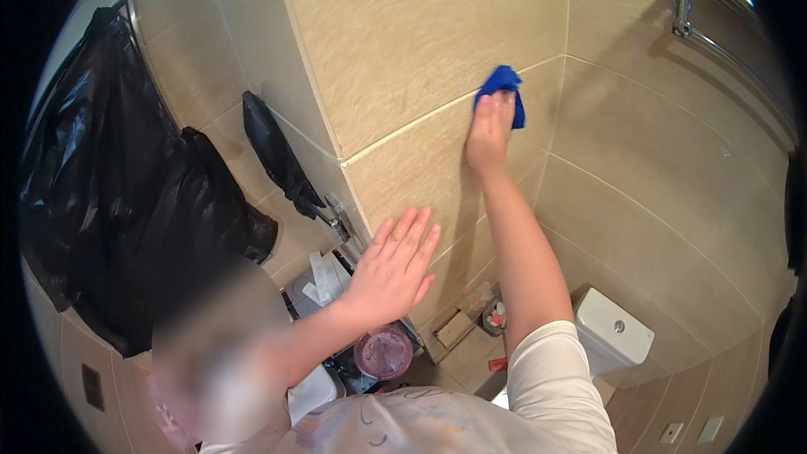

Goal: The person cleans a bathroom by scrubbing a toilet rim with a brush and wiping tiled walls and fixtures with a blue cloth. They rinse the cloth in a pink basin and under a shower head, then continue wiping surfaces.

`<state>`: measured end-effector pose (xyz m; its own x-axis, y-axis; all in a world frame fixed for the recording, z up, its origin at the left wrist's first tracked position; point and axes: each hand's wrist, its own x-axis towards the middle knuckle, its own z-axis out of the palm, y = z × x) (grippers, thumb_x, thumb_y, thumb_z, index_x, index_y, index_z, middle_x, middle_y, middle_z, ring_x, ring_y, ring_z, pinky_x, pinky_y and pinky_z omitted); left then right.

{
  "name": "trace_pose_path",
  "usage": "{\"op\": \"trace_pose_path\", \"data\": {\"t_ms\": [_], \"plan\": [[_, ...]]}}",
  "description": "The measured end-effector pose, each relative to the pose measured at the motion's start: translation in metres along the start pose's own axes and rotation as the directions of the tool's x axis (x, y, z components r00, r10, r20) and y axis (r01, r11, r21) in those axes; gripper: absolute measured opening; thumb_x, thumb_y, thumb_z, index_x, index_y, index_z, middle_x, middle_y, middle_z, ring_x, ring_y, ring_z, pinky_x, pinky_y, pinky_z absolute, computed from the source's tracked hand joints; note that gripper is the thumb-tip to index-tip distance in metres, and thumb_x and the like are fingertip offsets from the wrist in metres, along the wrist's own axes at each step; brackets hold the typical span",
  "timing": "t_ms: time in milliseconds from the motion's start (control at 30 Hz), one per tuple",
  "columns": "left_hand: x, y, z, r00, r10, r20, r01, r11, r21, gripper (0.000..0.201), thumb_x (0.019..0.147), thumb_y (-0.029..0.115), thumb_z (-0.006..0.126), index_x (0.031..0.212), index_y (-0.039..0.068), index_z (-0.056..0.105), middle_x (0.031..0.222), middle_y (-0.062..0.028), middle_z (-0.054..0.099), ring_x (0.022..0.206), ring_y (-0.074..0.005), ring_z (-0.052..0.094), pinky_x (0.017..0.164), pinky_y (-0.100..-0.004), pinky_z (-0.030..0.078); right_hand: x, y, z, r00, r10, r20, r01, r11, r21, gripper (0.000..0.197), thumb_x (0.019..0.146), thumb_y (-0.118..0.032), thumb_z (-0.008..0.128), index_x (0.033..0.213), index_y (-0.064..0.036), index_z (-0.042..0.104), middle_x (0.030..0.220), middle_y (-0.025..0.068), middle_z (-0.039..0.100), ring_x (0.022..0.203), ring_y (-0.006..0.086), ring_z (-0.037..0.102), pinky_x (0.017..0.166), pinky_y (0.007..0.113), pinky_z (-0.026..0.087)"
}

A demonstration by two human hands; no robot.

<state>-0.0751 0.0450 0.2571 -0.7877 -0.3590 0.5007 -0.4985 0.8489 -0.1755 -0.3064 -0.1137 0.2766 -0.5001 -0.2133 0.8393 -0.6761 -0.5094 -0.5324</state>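
My right hand [489,139] presses a blue cloth [502,80] against the beige tiled wall [420,42], just above and below a pale grout line near the inner corner. Its fingers lie over the cloth, which sticks out above and to the right of them. Lower and to the left, my left hand [393,269] is stretched out, fingers apart and palm toward the same wall, near its outer edge. Nothing is in it. Whether that palm touches the tile, I cannot tell.
Black plastic sheeting [109,176] hangs at the left, with a black-wrapped upright piece [273,147] beside it. A metal towel rack [714,0] juts from the right wall. Below stand a white toilet tank [614,332], a small bin [494,317] and a round pinkish tub [382,353].
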Motion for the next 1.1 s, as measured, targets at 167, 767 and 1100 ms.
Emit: {"op": "trace_pose_path", "data": {"t_ms": [167, 767, 1100], "plan": [[-0.002, -0.001, -0.011, 0.998, -0.059, -0.011, 0.06, 0.985, 0.164, 0.065, 0.075, 0.027, 0.068, 0.133, 0.006, 0.046, 0.145, -0.0183, 0.034, 0.135, -0.0354, 0.029, 0.11, -0.0527, 0.016, -0.058, -0.039, 0.001, 0.925, -0.337, 0.174, 0.349, 0.936, -0.041, 0.044, 0.094, -0.031, 0.043, 0.113, 0.0067, 0.054, 0.135, 0.0302, 0.037, 0.134, 0.0452, 0.024, 0.106, 0.061, 0.017], [0.031, -0.041, 0.01, 0.898, 0.217, -0.383, -0.031, 0.899, 0.437, 0.039, 0.073, 0.032, 0.064, 0.112, 0.027, 0.066, 0.134, -0.0041, 0.052, 0.14, -0.0312, 0.021, 0.113, -0.051, -0.007, -0.02, 0.038, 0.008, 0.99, -0.142, -0.001, 0.142, 0.989, -0.028, 0.041, 0.093, -0.03, 0.047, 0.118, 0.0028, 0.051, 0.138, 0.031, 0.035, 0.134, 0.0454, 0.024, 0.11, 0.058, 0.011], [0.038, -0.034, 0.021, 0.849, 0.15, -0.506, 0.082, 0.91, 0.407, 0.029, 0.07, 0.021, 0.068, 0.099, 0.023, 0.065, 0.124, -0.005, 0.059, 0.139, -0.0332, 0.024, 0.114, -0.0498, -0.001, 0.026, 0.104, -0.013, 0.985, 0.16, 0.058, -0.157, 0.986, -0.06, 0.051, 0.099, -0.029, 0.037, 0.132, 0.0095, 0.037, 0.142, 0.0296, 0.032, 0.134, 0.0418, 0.026, 0.112, 0.047, 0.017]]}}
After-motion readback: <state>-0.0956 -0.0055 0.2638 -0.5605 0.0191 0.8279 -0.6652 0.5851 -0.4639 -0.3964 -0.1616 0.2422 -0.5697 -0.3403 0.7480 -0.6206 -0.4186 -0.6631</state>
